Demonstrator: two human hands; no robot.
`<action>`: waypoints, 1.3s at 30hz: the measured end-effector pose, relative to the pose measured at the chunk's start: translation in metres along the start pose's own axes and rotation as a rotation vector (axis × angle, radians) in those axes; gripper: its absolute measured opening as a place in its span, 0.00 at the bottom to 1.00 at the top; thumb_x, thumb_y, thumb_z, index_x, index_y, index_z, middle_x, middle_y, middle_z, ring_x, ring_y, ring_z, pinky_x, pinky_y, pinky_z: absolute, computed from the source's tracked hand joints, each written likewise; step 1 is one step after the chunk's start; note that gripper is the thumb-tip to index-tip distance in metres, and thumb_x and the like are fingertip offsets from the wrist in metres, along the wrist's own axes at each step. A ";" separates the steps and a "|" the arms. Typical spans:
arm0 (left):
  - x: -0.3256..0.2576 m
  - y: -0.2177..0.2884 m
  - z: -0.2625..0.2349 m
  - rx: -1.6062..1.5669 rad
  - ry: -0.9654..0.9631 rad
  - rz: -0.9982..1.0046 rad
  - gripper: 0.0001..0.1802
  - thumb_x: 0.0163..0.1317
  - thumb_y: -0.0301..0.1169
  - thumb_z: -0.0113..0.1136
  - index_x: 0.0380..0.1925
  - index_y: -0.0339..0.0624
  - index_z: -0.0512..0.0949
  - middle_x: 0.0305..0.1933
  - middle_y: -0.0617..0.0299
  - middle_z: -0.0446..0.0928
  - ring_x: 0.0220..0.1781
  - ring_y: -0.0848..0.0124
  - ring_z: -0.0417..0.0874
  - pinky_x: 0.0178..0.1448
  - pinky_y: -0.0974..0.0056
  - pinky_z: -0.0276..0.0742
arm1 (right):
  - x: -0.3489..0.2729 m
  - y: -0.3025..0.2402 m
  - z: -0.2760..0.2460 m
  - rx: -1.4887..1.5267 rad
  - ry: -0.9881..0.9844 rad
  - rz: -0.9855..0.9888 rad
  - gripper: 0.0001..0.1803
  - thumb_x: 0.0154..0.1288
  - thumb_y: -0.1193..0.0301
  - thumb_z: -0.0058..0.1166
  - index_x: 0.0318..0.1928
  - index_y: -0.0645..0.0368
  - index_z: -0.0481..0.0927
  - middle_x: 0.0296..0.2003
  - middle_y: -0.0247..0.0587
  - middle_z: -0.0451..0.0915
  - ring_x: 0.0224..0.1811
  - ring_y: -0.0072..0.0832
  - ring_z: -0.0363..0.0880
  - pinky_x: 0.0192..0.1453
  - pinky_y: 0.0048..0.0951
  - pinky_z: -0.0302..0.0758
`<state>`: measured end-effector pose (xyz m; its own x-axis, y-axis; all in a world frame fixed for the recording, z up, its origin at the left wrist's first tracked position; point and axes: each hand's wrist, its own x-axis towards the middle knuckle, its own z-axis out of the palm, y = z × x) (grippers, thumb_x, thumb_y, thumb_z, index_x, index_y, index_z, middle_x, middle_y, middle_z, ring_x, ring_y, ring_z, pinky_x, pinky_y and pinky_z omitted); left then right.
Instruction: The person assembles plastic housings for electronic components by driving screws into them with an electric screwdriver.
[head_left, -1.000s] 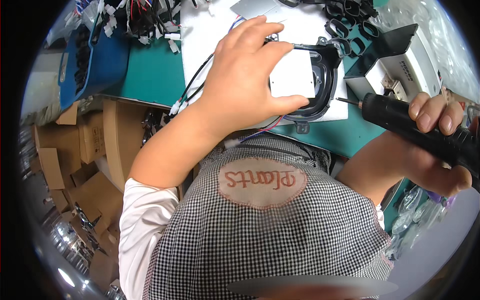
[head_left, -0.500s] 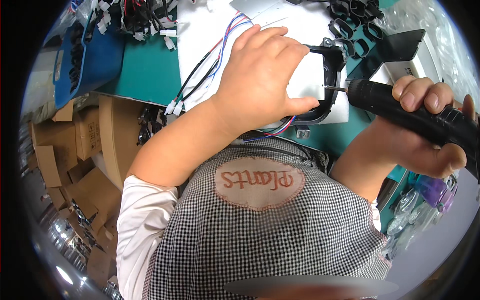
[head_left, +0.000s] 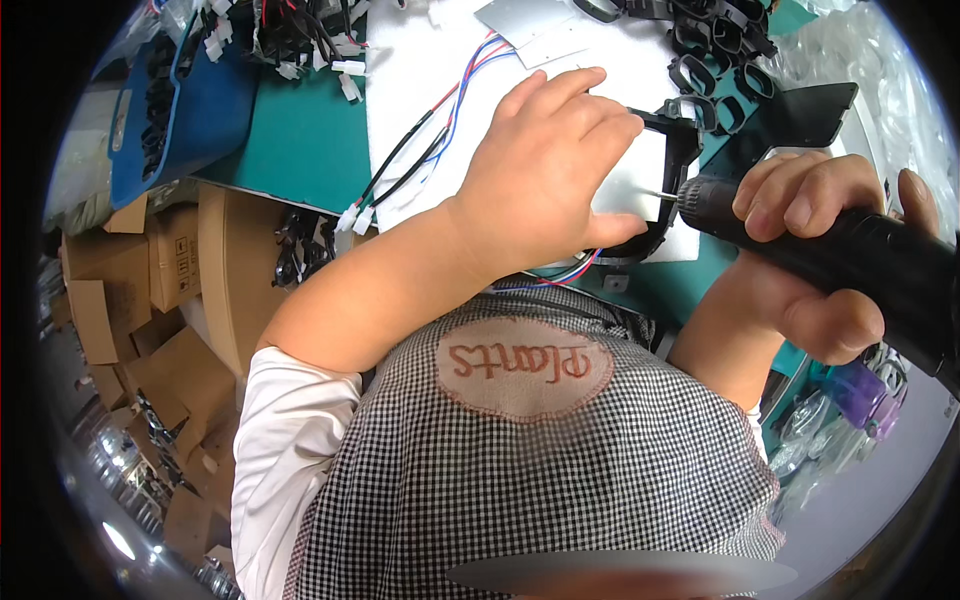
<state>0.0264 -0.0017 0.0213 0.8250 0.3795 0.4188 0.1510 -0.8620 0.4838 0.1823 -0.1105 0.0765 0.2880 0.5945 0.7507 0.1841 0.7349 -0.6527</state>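
Observation:
My left hand (head_left: 545, 170) presses down on a white panel (head_left: 632, 185) set in a black plastic frame (head_left: 680, 150) on a white mat (head_left: 420, 70). My right hand (head_left: 810, 260) grips a black electric screwdriver (head_left: 830, 245), held nearly level. Its thin bit points left and meets the panel just by my left fingertips. Red, blue and black wires (head_left: 420, 150) with white connectors run out from under my left hand.
Several black plastic frames (head_left: 720, 40) lie at the back right. A blue tray (head_left: 180, 100) with black parts sits at the left on the green bench mat (head_left: 300, 140). Cardboard boxes (head_left: 130, 300) stand on the floor at the left. A black flat device (head_left: 810, 110) lies at the right.
My right hand has brought the screwdriver up and left until its bit reaches the panel. My left hand stays on the panel, and the view has shifted closer.

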 end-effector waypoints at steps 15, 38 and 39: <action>0.000 -0.007 0.000 -0.066 -0.030 0.063 0.38 0.33 0.42 0.77 0.49 0.40 0.78 0.49 0.55 0.78 0.61 0.51 0.71 0.63 0.53 0.69 | -0.021 -0.016 -0.015 -0.070 0.325 0.013 0.36 0.62 0.39 0.47 0.60 0.51 0.64 0.30 0.41 0.74 0.22 0.30 0.74 0.29 0.35 0.74; 0.012 -0.008 0.010 -0.085 -0.106 0.178 0.39 0.31 0.41 0.78 0.49 0.43 0.77 0.50 0.56 0.78 0.62 0.51 0.72 0.63 0.52 0.68 | -0.030 -0.057 -0.082 -0.433 0.688 0.047 0.33 0.59 0.44 0.48 0.54 0.57 0.65 0.24 0.43 0.77 0.19 0.33 0.75 0.24 0.34 0.75; 0.010 -0.009 0.008 -0.084 -0.132 0.174 0.39 0.33 0.40 0.77 0.50 0.43 0.77 0.52 0.55 0.77 0.63 0.50 0.70 0.64 0.52 0.67 | -0.030 -0.058 -0.077 -0.335 0.601 0.074 0.33 0.60 0.44 0.47 0.55 0.57 0.65 0.26 0.44 0.77 0.20 0.33 0.75 0.25 0.35 0.75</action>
<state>0.0379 0.0071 0.0155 0.8994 0.1757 0.4003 -0.0413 -0.8774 0.4780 0.2355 -0.1964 0.0837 0.7642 0.2842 0.5790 0.3961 0.5017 -0.7690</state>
